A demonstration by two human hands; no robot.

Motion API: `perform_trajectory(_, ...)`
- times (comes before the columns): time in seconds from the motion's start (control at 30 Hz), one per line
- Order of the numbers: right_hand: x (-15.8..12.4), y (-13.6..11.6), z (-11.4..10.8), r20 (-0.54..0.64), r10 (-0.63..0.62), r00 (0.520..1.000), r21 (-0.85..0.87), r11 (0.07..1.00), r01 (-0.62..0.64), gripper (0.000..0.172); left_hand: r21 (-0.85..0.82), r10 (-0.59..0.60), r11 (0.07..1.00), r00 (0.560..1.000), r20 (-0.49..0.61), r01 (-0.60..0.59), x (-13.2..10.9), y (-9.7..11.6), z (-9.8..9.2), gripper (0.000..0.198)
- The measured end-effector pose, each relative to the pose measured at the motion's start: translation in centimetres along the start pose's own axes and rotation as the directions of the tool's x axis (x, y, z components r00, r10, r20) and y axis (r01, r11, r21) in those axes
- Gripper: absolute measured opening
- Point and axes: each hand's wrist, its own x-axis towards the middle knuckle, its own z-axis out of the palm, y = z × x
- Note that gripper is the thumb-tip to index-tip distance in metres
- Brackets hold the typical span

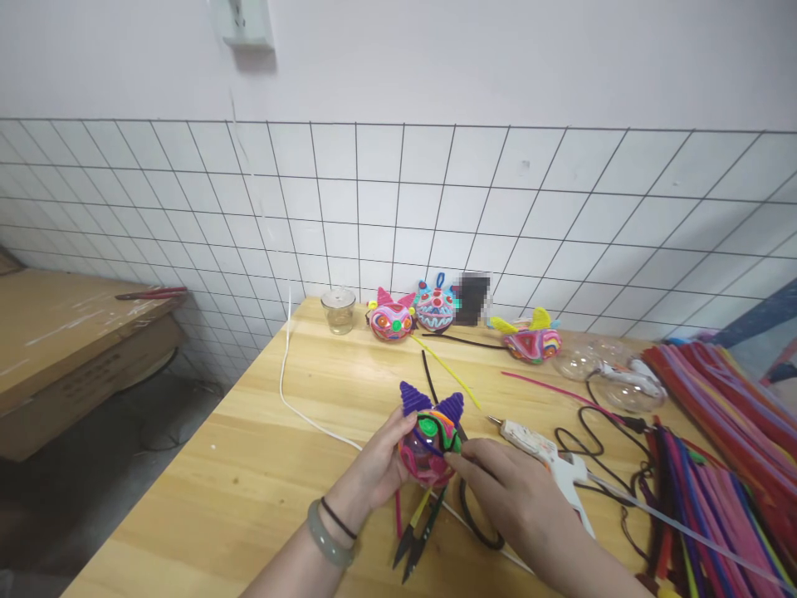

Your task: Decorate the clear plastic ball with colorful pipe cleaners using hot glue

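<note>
My left hand point(389, 457) is closed around a clear ball ornament point(429, 448) covered partly in pink, green and orange pipe cleaners, with two purple ears on top. At the ball's right side, the fingertips of my right hand point(498, 473) are pinched together on a dark purple pipe cleaner point(429, 451) that runs across the front. Part of the ball is hidden behind my fingers. Below it on the table lie snips point(418, 536) with dark blades. Beyond my right hand rests a white hot glue gun point(541, 453), its nozzle pointing left.
Finished ornaments, one pink-eared point(391, 320), one blue point(434, 307) and one yellow-eared point(532, 340), line the back. A glass cup point(339, 311) is at back left. Clear balls point(628, 386) and pipe cleaner bundles point(716, 507) lie right. A white cord point(283, 374) crosses the table.
</note>
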Motion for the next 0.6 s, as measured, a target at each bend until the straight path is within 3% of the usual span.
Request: perform_trajectory(0.6, 0.17, -0.11, -0.64, -0.016, -0.045, 0.999, -0.039, 0.998, 0.044, 0.035, 0.015, 0.000, 1.000, 1.000, 0.030, 0.000, 0.07, -0.07, -0.08, 0.028)
